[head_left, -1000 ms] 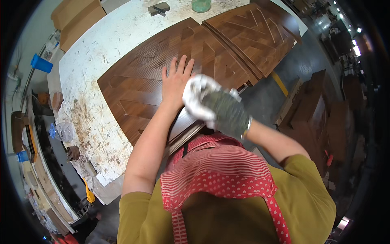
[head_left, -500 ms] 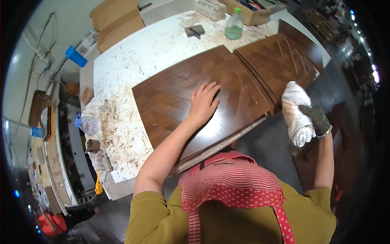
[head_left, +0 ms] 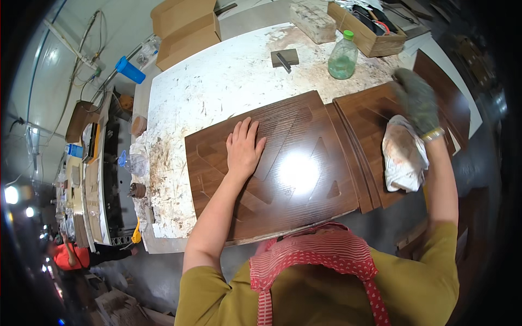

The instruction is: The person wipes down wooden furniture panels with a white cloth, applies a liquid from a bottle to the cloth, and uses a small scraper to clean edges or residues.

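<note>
My bare left hand (head_left: 243, 149) lies flat, fingers spread, on the left part of a dark brown wooden panel (head_left: 272, 212) with an inlaid angled pattern. Glare covers the panel's middle. To its right, other brown panels (head_left: 361, 108) lie overlapped, their edges side by side. A crumpled white cloth (head_left: 405, 155) with brownish stains rests over these right-hand panels. Just beyond the cloth, my right hand (head_left: 420, 103) in a dark grey glove reaches over the panels, its fingers stretched out and slightly blurred. The cloth is outside its fingers.
The white worktable (head_left: 179, 108) is stained brown. At its back stand a green-capped bottle (head_left: 342, 58), a grey block (head_left: 285, 57) with a dark bar, a pale brick-like block (head_left: 312, 23) and a box of tools (head_left: 370, 41). Someone in red (head_left: 70, 255) is at the far left.
My right hand has let go of the white cloth and moved farther away over the right panels. My left hand stays flat but sits farther left on the panel. The view has shifted.
</note>
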